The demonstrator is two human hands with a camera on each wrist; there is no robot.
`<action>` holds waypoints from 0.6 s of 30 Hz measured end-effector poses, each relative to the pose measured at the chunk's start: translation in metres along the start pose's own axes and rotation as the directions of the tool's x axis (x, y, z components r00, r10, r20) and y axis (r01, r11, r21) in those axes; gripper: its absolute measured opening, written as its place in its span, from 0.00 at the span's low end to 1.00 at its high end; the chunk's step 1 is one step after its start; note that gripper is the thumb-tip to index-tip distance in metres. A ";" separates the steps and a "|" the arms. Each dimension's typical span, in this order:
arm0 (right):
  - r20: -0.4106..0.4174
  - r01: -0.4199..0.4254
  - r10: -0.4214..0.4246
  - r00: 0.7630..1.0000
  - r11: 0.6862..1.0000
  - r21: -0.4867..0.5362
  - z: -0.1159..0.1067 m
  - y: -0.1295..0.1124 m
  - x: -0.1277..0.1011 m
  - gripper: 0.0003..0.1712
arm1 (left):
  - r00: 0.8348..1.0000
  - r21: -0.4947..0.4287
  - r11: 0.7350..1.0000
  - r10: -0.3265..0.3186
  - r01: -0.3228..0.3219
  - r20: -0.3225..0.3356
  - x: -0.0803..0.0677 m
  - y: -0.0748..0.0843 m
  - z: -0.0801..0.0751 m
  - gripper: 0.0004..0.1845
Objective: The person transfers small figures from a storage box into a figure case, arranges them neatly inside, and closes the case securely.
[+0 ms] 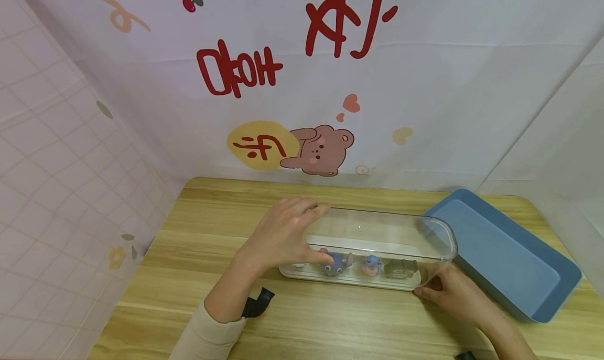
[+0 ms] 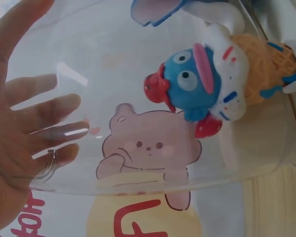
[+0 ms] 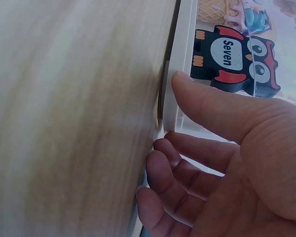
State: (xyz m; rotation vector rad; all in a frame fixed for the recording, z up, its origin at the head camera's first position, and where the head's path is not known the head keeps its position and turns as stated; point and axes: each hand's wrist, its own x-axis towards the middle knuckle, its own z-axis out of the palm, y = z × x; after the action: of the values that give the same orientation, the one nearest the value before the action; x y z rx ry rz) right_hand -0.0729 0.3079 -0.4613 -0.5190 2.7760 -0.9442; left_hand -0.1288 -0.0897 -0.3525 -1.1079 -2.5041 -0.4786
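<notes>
A long clear box [image 1: 382, 229] stands on a white base [image 1: 349, 279] in the middle of the wooden table [image 1: 207, 224]. Inside it are a blue figurine [image 1: 336, 263], a small ice-cream figure [image 1: 373, 265] and a dark owl figure [image 1: 401, 269]. My left hand [image 1: 302, 234] grips the box's left end, fingers over the top and thumb on the front wall. My right hand [image 1: 436, 289] holds the lower right corner. In the right wrist view its thumb [image 3: 212, 108] presses the white base [image 3: 180, 59] beside the owl [image 3: 237, 59]. In the left wrist view the blue figurine [image 2: 202, 84] shows through the clear wall.
A blue tray-like lid [image 1: 500, 250] lies on the table to the right of the box. A printed cloth with a bear [image 1: 325, 150] hangs behind, and a pink grid cloth [image 1: 61, 192] closes the left side. Bare wood lies in front of the box.
</notes>
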 end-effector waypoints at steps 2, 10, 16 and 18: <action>0.010 -0.010 0.010 1.000 1.000 -0.006 -0.001 0.000 0.001 0.07 | 1.000 0.001 1.000 -0.003 0.003 0.005 0.000 0.000 0.001 0.53; 0.037 -0.034 0.035 0.999 0.999 -0.008 -0.002 -0.002 0.000 0.06 | 1.000 0.019 1.000 -0.004 0.003 0.022 0.000 0.002 0.004 0.53; 0.021 -0.045 0.046 0.999 0.998 -0.032 -0.002 -0.001 -0.001 0.09 | 0.999 0.037 0.999 0.002 -0.003 0.040 -0.001 0.003 0.008 0.54; 0.006 -0.042 0.042 0.999 0.998 -0.047 -0.001 -0.001 -0.001 0.10 | 0.999 0.046 0.999 0.008 -0.010 0.041 -0.001 0.003 0.010 0.54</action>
State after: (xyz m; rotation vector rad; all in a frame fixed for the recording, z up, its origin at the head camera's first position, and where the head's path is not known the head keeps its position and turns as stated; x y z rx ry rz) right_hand -0.0719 0.3083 -0.4596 -0.4682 2.7977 -0.8688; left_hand -0.1278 -0.0842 -0.3610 -1.1213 -2.5310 -0.3978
